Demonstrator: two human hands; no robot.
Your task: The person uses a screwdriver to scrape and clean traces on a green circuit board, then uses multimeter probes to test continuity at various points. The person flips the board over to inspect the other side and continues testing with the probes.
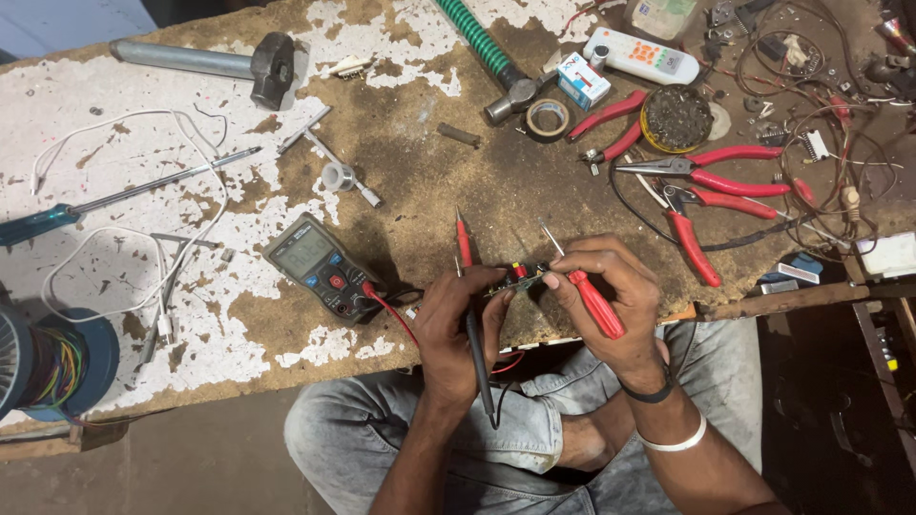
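Left hand (458,324): fingers pinch small circuit board (515,278) and black probe (474,348); red probe (464,243) stands just beyond fingertips. Right hand (611,296): fingers wrapped round red-handled screwdriver (582,286), metal tip pointing away past board. Board held between both hands, above desk (429,181) edge. Multimeter (322,267) left of left fingers. Step looks like probing board; next needs steady contact on pads, I judge.

small green circuit board (520,278) | held level between both hands | red probe (593,300) | black probe (477,358)
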